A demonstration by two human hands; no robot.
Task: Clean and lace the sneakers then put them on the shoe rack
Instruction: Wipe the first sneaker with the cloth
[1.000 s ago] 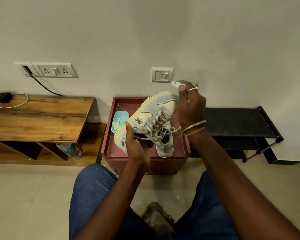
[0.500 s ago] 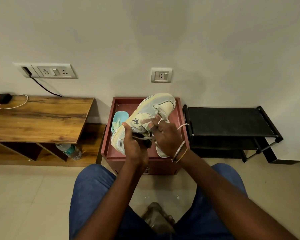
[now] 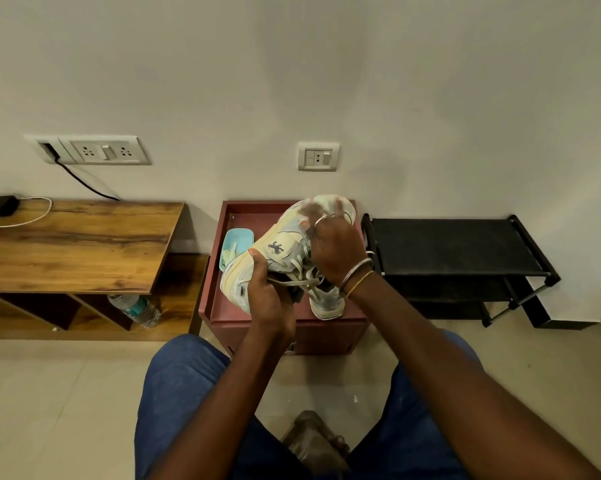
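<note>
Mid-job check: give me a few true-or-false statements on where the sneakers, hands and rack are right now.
The left hand holds a sneaker over the box. True.
The rack stands to the right of the box. True.
The second sneaker is on the rack. False: it lies on the box.
The bottle stands on the table. False: it lies under the table.
The right hand rests on the rack. False: it is at the held sneaker's front end.
The blue container sits on the box. True.
</note>
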